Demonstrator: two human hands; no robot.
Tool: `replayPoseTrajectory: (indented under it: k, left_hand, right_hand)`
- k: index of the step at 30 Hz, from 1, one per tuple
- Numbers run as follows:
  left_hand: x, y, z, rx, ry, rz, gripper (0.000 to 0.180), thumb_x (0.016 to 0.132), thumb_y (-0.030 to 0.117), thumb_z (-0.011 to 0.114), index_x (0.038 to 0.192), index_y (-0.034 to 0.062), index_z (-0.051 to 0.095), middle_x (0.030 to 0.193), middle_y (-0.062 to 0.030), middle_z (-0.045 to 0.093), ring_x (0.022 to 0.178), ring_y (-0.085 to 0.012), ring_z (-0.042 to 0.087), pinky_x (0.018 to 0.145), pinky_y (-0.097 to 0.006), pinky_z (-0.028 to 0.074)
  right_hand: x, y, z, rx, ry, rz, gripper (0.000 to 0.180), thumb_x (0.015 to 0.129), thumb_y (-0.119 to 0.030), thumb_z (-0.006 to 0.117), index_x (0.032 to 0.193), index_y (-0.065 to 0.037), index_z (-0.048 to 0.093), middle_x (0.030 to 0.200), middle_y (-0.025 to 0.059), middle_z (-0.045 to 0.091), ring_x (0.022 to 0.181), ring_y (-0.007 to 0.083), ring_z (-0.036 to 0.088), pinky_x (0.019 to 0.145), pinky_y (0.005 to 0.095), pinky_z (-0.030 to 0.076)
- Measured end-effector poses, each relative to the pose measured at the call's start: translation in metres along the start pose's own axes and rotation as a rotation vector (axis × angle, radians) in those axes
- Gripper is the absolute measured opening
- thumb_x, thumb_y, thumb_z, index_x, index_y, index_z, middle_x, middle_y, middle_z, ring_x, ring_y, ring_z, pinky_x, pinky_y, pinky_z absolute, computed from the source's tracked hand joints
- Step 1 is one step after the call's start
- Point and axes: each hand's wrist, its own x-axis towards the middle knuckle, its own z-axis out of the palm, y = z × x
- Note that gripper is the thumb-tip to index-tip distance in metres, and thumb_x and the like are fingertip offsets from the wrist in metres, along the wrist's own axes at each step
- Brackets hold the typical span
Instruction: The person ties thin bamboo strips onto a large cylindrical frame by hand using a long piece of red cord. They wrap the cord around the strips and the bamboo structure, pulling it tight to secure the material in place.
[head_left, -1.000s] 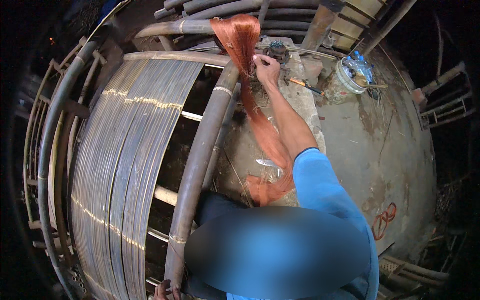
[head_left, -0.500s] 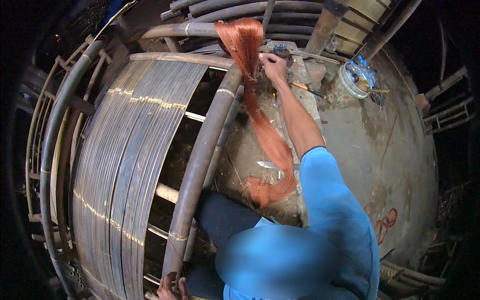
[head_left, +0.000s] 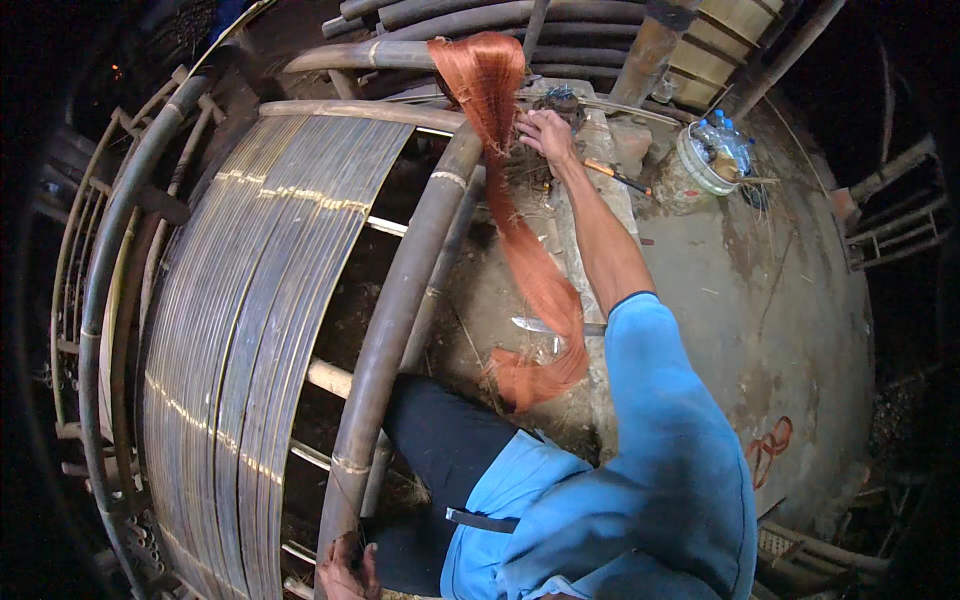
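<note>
A bundle of orange plastic strands (head_left: 492, 85) is draped over the far end of a bamboo pole and trails down to the ground in a long tail. My right hand (head_left: 547, 135) reaches out to the right edge of this bundle, its fingers drawn together beside the strands. Whatever is between the fingertips is too small to make out. Low in the picture, my left hand (head_left: 347, 572) wraps around the near end of a thick bamboo pole (head_left: 400, 300), partly cut off by the lower edge.
A slatted bamboo panel (head_left: 250, 300) bound with pale ties lies left of the pole. By the orange tail is a knife (head_left: 545, 326). An orange-and-black handled tool (head_left: 615, 177) rests on the ledge, near a white bucket (head_left: 690, 155) of bottles. Sandals (head_left: 768, 450) lie right.
My right hand has shifted slightly down, with its fingers closer to the strands' edge. My left hand stays at the pole's near end. The upper body has leaned back a little.
</note>
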Motion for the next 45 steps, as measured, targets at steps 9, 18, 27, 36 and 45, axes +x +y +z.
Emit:
replayPoseTrajectory:
  k: [9,18,27,36,45]
  left_hand:
    - [-0.015,-0.004,0.000,0.560,0.015,0.242,0.033,0.103,0.021,0.045,0.126,0.0012,0.057,0.126,-0.0175,0.061,0.116,-0.0333,0.058,0.094,-0.041,0.049]
    - [0.001,0.081,0.004,0.431,-0.060,0.155,0.040,0.102,0.025,0.046,0.133,0.0018,0.053,0.124,-0.0158,0.061,0.115,-0.0328,0.055,0.095,-0.046,0.044]
    - [0.008,0.039,0.015,0.416,-0.087,0.253,0.031,0.094,0.025,0.059,0.111,-0.0010,0.054,0.113,-0.0163,0.060,0.104,-0.0357,0.054,0.093,-0.045,0.041]
    - [0.023,0.123,0.024,0.360,-0.010,0.288,0.025,0.086,0.012,0.069,0.107,-0.0019,0.065,0.095,-0.0250,0.065,0.086,-0.0434,0.064,0.078,-0.047,0.051]
    - [0.142,0.299,0.092,-0.419,0.063,0.931,0.063,0.087,0.008,0.071,0.144,0.0043,0.043,0.137,-0.0161,0.054,0.123,-0.0266,0.055,0.100,-0.037,0.047]
  right_hand:
    - [-0.005,0.000,0.014,-0.088,-0.131,-0.043,0.054,0.083,-0.012,0.077,0.127,0.006,0.053,0.099,0.0150,0.071,0.083,0.0178,0.069,0.067,0.0272,0.054]
    - [-0.014,0.010,0.001,-0.134,0.017,-0.067,0.029,0.086,-0.011,0.075,0.108,0.006,0.066,0.095,0.0122,0.072,0.075,0.0181,0.071,0.061,0.0258,0.056]
    - [-0.037,0.014,-0.020,-0.117,-0.024,-0.005,0.028,0.091,-0.014,0.072,0.112,0.004,0.066,0.101,0.0127,0.073,0.087,0.0185,0.072,0.073,0.0263,0.057]
    - [-0.103,0.008,-0.010,-0.380,-0.119,-0.198,0.028,0.099,-0.028,0.059,0.099,-0.001,0.068,0.069,-0.0023,0.057,0.064,0.0071,0.051,0.068,0.0281,0.047]
    - [-0.244,-0.131,0.112,0.313,-0.512,-0.055,0.028,0.102,-0.016,0.049,0.118,0.005,0.058,0.068,-0.0011,0.045,0.059,0.0097,0.048,0.064,0.0297,0.052]
